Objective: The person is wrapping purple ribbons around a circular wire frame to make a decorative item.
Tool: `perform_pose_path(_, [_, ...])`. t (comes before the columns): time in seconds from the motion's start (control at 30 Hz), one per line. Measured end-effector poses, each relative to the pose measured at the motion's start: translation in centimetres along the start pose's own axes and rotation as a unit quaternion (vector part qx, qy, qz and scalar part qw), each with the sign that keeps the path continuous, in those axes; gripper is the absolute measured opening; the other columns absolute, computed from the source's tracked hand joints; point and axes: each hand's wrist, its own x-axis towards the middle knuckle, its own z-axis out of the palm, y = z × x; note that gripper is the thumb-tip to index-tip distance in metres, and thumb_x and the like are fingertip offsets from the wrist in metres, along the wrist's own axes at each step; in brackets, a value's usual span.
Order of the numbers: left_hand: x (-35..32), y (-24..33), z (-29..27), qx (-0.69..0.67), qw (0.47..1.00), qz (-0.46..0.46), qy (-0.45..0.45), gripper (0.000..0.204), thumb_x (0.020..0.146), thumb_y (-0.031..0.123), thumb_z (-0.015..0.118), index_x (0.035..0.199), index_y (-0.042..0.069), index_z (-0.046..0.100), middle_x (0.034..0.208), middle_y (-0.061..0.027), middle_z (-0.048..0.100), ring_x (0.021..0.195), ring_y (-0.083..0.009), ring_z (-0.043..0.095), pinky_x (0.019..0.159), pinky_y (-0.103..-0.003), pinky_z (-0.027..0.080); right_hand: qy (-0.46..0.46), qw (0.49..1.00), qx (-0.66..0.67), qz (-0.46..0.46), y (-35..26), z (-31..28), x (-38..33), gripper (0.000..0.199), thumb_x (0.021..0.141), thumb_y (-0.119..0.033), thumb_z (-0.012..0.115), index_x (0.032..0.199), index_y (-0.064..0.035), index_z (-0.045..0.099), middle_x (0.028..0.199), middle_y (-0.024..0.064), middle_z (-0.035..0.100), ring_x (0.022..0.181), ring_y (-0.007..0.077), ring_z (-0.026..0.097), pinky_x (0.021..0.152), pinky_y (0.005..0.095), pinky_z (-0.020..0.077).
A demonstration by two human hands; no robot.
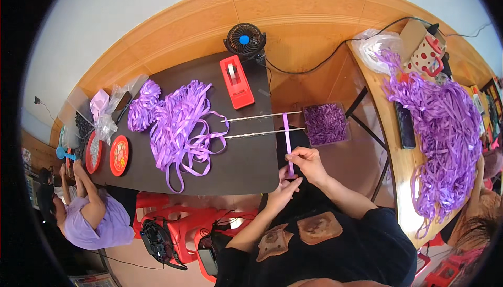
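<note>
1. Purple ribbon (287,143) hangs as one short strip over two thin metal rods (262,124) that stick out past the desk (246,166) edge; it crosses both rods and runs down to the hands.
2. The right hand (309,162) is closed, pinching the strip's lower part between thumb and fingers.
3. The left hand (285,185) sits just below, touching the right, its fingers curled in on the strip's bottom end; how tightly it grips I cannot tell.
4. Both hands are off the desk's right edge, in front of the person's dark shirt.
5. The rods point toward a clear box (326,124) of purple pieces, which sits just beyond their tips.
6. On the dark desk lies a loose heap of ribbons (181,127), with a red tape dispenser (236,81) behind it and a small black fan (245,40) at the far edge.
7. Two red trays (119,155) lie at the desk's left end, near another person in a lilac top (91,224).
8. A second desk (403,177) on the right carries a large pile (445,130) of the same ribbon.
</note>
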Motion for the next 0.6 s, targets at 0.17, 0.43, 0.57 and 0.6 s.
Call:
perform_pose_path(0.17, [0.9,-1.3,0.4,0.013,0.998,0.039,0.04,0.051,0.083,0.022,0.068,0.121,-0.003,0.045,0.096,-0.0081,0.059,0.063,-0.0091,0.059,0.044,-0.019,0.042,0.001,1.0,0.001,-0.001,0.3,-0.4,0.1,0.009,0.084,-0.004,0.063,0.076,-0.0012,0.066,0.073,-0.0004,0.063,0.067,0.0038,0.053,0.064,0.0197,0.042])
perform_pose_path(0.43, [1.3,-2.1,-0.4,-0.096,0.994,-0.052,0.013,0.027,0.085,0.026,0.066,0.094,0.0,0.061,0.083,-0.0079,0.064,0.062,-0.0115,0.062,0.042,-0.019,0.04,0.002,1.0,-0.008,-0.012,0.7,-0.5,0.3,0.008,0.084,-0.004,0.064,0.076,-0.0013,0.066,0.074,0.0001,0.064,0.068,0.0043,0.054,0.065,0.0202,0.0426])
perform_pose_path(0.57, [1.5,-2.4,-0.7,-0.113,0.99,-0.085,0.01,0.024,0.083,0.024,0.068,0.089,0.001,0.062,0.083,-0.0081,0.064,0.061,-0.0122,0.062,0.042,-0.02,0.039,0.0,1.0,-0.008,-0.019,1.0,-0.6,0.4,0.008,0.084,-0.004,0.063,0.077,-0.0015,0.066,0.073,-0.0002,0.064,0.069,0.0044,0.054,0.066,0.0205,0.0433])
perform_pose_path(0.6, [1.6,-2.5,-0.8,-0.119,0.989,-0.085,0.004,0.024,0.083,0.024,0.068,0.088,0.001,0.062,0.082,-0.0082,0.064,0.06,-0.0124,0.061,0.042,-0.02,0.039,0.0,1.0,-0.008,-0.019,0.9,-0.6,0.4,0.008,0.084,-0.004,0.063,0.077,-0.0015,0.066,0.073,-0.0002,0.064,0.069,0.0044,0.054,0.066,0.0205,0.0433])
